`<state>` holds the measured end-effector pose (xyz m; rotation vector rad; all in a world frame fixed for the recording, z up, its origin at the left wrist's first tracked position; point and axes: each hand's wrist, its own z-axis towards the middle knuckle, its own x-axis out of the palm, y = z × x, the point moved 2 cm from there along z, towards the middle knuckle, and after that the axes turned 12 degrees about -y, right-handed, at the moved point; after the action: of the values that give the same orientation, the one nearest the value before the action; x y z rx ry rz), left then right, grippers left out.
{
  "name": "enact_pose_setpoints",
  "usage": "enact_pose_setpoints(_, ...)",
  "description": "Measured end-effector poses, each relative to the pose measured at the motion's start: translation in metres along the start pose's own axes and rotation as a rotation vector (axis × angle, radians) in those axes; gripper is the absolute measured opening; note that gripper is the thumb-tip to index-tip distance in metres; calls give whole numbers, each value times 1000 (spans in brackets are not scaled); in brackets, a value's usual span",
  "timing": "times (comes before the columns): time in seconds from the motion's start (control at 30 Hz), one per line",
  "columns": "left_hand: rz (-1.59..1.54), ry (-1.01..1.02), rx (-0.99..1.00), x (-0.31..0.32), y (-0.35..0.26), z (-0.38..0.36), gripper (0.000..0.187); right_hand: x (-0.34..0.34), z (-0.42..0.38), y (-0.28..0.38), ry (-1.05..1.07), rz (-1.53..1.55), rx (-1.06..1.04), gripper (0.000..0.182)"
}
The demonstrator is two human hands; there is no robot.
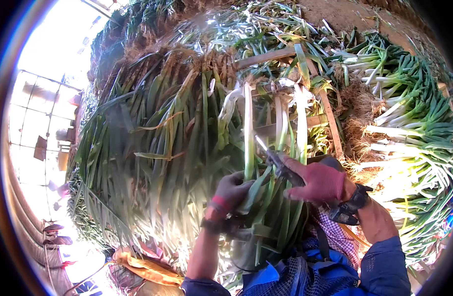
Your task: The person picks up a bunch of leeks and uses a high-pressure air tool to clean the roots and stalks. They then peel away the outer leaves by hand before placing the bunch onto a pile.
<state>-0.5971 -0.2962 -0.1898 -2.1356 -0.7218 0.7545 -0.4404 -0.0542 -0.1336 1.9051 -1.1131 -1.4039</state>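
Note:
My left hand (231,193), in a dark glove with a pink cuff, is closed around the green part of a long green onion (248,128). Its white shaft stands up from the fist, a loose pale outer leaf beside it. In a red and dark glove, my right hand (315,181) grips a dark-handled tool (275,159) with a thin pale tip. That tip points up and left, close to the onion's shaft. More stripped green onions (302,126) lie just beyond, across a wooden frame (331,123). Green leaves hang below and between both hands.
A big heap of untrimmed green onions (157,113), roots upward, fills the left. Along the right lies a curved row of white-stemmed onions (401,126) with brown roots inward. Leaf scraps (236,29) cover the ground at the back. An orange cloth (150,269) lies at lower left.

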Motion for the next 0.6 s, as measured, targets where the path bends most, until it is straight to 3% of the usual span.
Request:
enact_pose_setpoints(0.1,20,51,8,13,-2,-7,34,0,7,-10,-22,8,88,103)
enact_pose_setpoints(0.17,46,96,24,20,5,-5,34,12,9,-24,-145,21,-192,103)
enact_pose_setpoints(0.23,2,150,19,32,7,-10,38,-9,5,2,-42,46,-132,103)
enact_pose_setpoints(0.33,60,216,32,60,-6,-25,38,-28,9,8,5,-130,156,103)
enact_pose_setpoints(0.5,75,373,148,112,-3,-33,46,-23,7,-25,-74,-31,-15,103)
enact_pose_setpoints(0.57,203,398,128,119,10,-19,47,-40,8,-16,-68,-87,225,104)
enact_pose_setpoints(0.6,204,396,129,117,10,-18,47,-41,11,-24,-118,-115,239,104)
